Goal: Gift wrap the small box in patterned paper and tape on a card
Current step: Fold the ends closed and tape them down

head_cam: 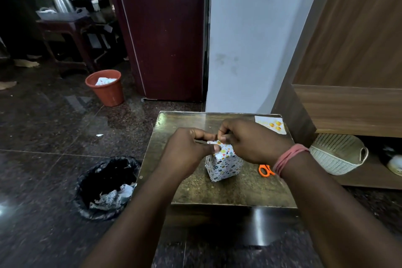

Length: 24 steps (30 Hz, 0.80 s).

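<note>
Seen from above, looking down at a small bench with two bare hands meeting over it.

Standing upright directly beneath the fingers: a small box already covered in white patterned paper, long axis vertical, base resting on the bench, top end rising into the fingers. Both hands working at that top end. Left hand coming in from the left side of the box, fingers curled inward and pinching a loose flap of paper at the upper edge. Right hand coming in from the right and draped over the top, fingers curled and pinching the same flap from the opposite side, fingertips of the two hands almost touching. A pink band circling the right wrist.

Judging by the pose: folding down the top end of the wrap. Both hands equally near, the box's open end lying right between the fingertips, so the coming press probably going straight down along the box's tall axis. Whether any tape is being held, impossible to tell.

Beyond the right fingers, at the far right corner of the bench: a white card with orange spots, lying flat, well apart from the box, not yet attached. Nearer than the right fingers, partly hidden behind the wrist: orange-handled scissors.

On the floor, left of the left fingers: a black-lined bin holding crumpled paper scraps.
</note>
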### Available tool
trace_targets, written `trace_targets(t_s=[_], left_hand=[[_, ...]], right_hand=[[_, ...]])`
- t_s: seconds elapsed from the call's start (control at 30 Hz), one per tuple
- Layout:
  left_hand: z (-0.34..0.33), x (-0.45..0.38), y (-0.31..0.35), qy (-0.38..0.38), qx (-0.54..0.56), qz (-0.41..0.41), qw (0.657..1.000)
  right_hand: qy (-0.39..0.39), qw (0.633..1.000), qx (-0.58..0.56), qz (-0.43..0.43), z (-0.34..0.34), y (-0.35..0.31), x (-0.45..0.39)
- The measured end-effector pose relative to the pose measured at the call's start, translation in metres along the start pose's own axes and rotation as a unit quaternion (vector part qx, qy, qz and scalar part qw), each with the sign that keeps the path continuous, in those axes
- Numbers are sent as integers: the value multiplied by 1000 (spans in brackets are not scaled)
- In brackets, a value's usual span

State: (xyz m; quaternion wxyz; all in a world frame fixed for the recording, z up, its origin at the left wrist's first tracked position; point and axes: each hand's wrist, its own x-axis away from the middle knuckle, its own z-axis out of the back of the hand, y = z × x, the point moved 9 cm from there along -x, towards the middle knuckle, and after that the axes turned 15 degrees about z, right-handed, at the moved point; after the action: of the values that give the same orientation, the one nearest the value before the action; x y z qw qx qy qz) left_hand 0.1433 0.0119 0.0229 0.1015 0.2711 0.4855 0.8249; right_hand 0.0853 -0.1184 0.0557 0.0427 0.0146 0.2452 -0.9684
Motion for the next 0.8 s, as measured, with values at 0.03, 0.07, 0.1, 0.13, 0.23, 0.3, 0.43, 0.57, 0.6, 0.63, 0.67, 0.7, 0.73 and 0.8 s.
trace_targets(t_s=[0.03,0.07,0.1,0.13,0.23,0.3,0.43,0.57,0.6,0.63,0.67,0.7,0.73,0.8], left_hand=[[-1,-1,-1,-9,7,2,1000],[-2,-2,-1,-16,12,2,1000],[-1,-3,-2,-20,15,4,1000],[-2,-3,-2,-23,13,5,1000],[-2,-5,-3,-26,20,9,999],[-2,-6,-5,-25,23,14,999],[0,-8,-7,-15,33,8,999],[0,-7,-4,-21,32,4,999],[0,-6,-3,-23,32,3,999],[0,-6,-2,-23,31,4,999],[0,-6,-2,-24,30,5,999],[0,-6,-2,-24,30,6,999],[-1,-6,-1,-25,30,7,999],[-1,-6,-2,-24,32,11,999]], right_hand=[[-11,1000,3,-1,0,0,-2],[-21,1000,3,-3,-1,0,-4],[-30,1000,3,-4,-1,0,-5],[-36,999,4,-6,-1,0,-6],[-43,999,18,-6,-2,-2,-9],[-43,999,22,-7,-3,-4,-9],[-20,999,26,-3,0,-7,-7],[0,1000,27,11,4,-12,-8],[-1,999,30,15,4,-13,-9],[-2,999,28,14,4,-13,-10],[-3,1000,25,9,5,-12,-11],[-4,1000,22,4,5,-11,-12],[-7,1000,19,0,6,-10,-12],[-11,1000,11,-8,6,-9,-13]])
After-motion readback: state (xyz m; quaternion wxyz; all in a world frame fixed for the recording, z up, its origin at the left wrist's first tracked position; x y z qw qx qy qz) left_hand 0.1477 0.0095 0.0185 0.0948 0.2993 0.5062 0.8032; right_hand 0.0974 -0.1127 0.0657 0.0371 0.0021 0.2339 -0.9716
